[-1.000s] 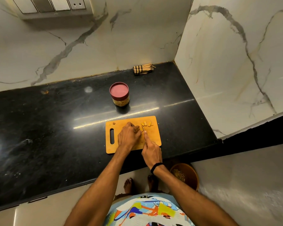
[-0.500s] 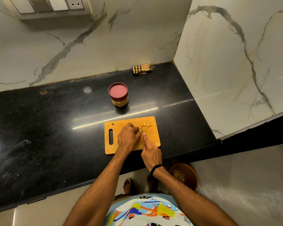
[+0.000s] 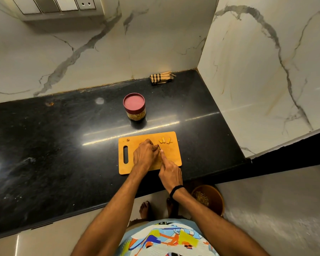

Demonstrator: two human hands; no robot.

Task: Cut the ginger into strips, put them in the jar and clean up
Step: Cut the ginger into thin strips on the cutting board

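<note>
An orange cutting board [image 3: 174,159] lies on the black counter. My left hand [image 3: 145,156] is curled over a piece of ginger on the board; the ginger itself is hidden under the fingers. My right hand [image 3: 170,172] grips a knife [image 3: 159,147], index finger stretched along its back, the blade right beside my left fingertips. A few cut yellow ginger pieces [image 3: 164,140] sit near the board's far right corner. A jar with a red lid [image 3: 134,106] stands behind the board, lid on.
A folded checked cloth [image 3: 161,77] lies at the back against the marble wall. A brown bin [image 3: 209,199] with scraps stands on the floor below the counter edge. A small ginger bit [image 3: 128,139] lies at the board's far left corner. Black counter [image 3: 54,145] stretches left.
Both hands stay in the same place on the board, with only slight shifts of the knife at the ginger. The view has drifted slightly.
</note>
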